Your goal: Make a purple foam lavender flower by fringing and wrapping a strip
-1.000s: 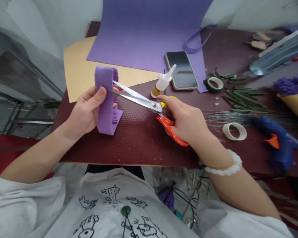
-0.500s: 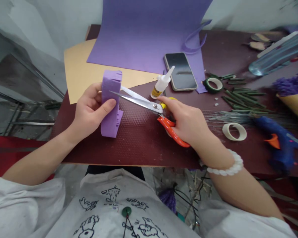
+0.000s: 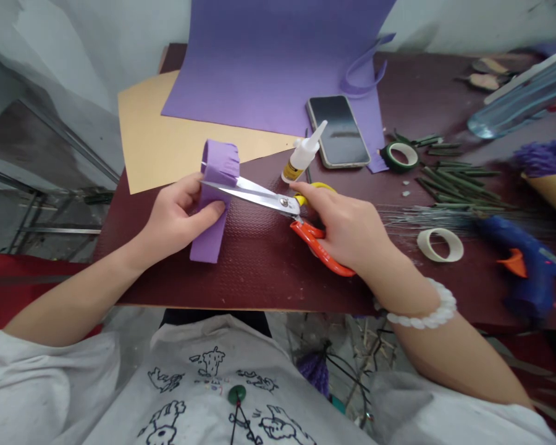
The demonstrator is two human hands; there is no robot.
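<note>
Between parted scissor blades point(image 3: 259, 198), strip's edge point(image 3: 231, 166)

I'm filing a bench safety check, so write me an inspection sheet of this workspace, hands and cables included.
Surface: dark red table, small white bits near the green tape roll.
Work items: purple strip, partly fringed; scissors, blades parted at the strip.
Clutter: nozzled bottle, phone, pale tape roll, green sticks, thin wires, blue glue gun.
Hands: left hand holds the strip; right hand grips the scissors.
Cables: dark cord-like strands below the table's edge; cannot tell whether they are cables.
Surroundings: pale wall behind, metal frame at left, littered floor.
</note>
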